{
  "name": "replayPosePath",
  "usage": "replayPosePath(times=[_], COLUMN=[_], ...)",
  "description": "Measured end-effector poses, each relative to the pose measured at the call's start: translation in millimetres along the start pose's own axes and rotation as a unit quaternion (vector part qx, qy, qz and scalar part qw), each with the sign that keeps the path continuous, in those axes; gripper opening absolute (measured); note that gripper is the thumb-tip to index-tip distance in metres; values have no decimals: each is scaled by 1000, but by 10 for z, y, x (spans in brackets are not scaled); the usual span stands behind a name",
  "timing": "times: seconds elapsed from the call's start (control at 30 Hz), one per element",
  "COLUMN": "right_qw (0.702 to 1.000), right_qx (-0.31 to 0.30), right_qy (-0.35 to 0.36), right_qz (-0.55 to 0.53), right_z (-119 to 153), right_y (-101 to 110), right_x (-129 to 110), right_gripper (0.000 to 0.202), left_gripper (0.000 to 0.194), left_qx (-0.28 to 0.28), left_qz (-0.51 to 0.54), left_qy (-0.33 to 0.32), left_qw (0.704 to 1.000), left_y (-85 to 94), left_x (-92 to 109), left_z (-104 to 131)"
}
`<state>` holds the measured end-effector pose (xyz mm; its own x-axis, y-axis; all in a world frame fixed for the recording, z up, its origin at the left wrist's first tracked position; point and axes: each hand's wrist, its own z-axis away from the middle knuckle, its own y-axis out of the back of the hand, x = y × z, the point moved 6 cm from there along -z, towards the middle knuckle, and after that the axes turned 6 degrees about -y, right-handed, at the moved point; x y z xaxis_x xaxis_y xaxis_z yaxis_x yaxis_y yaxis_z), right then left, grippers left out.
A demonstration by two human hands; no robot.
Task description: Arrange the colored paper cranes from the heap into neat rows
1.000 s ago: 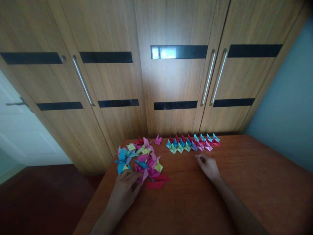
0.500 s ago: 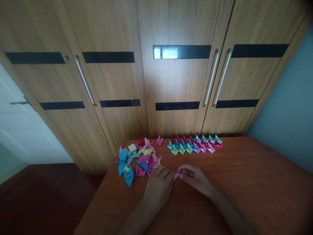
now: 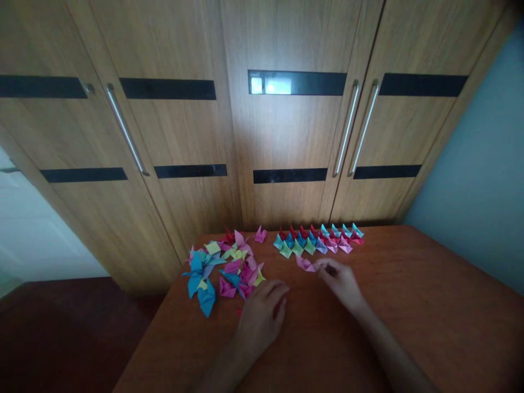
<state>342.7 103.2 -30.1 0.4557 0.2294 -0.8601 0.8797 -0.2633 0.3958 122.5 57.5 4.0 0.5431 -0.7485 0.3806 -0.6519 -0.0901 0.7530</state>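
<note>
A pink origami crane [image 3: 305,263] is pinched by one end between the thumb and fingers of my right hand [image 3: 339,281], just in front of the rows of folded cranes [image 3: 310,246]. My left hand [image 3: 264,311] hovers beside the loose pile of paper cranes [image 3: 233,267], its fingers curved and apart from the thumb, with nothing seen between them. That pile mixes pink, blue, yellow and red pieces. A large blue crane [image 3: 207,299] lies at its near left side. Part of the pile is hidden behind my left hand.
A brown wooden table [image 3: 409,305] carries everything. One pink crane [image 3: 261,234] stands alone between the pile and the rows. Right behind the table's far edge rises a wooden wardrobe [image 3: 282,202] with metal handles. A pale wall [image 3: 462,207] borders the right side.
My hands have come apart. The right one has carried the pink crane up and away toward the rows, while the left has let go of it. The whole view has shifted slightly.
</note>
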Motion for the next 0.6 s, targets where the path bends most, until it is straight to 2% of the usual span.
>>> replayPosePath(times=[0.13,0.2,0.27,0.33,0.4,0.6], right_qw=[983,962,943,922,902,854], right_qx=[161,224,258,260,236,158], right_qy=[-69,-113,-140,-167,-195,-270], right_qz=[52,105,160,233,304,416], right_z=[-178,-235,-271,-292,-302,-346], right_y=[624,950,1210,1374,1447,1426], right_x=[393,616,809,974,1108,1300], right_gripper=[39,43,43,42,41,42], left_gripper=[27,27,28,28,28,30], left_qx=[1,-1,-6,-11,-17,-36], left_qz=[37,50,65,79,89,99], left_qy=[12,12,10,9,8,8], left_qw=[999,999,998,997,996,994], left_y=[28,43,47,41,31,6], left_x=[-8,2,10,14,16,39], left_z=[-4,-22,-32,-30,-22,2])
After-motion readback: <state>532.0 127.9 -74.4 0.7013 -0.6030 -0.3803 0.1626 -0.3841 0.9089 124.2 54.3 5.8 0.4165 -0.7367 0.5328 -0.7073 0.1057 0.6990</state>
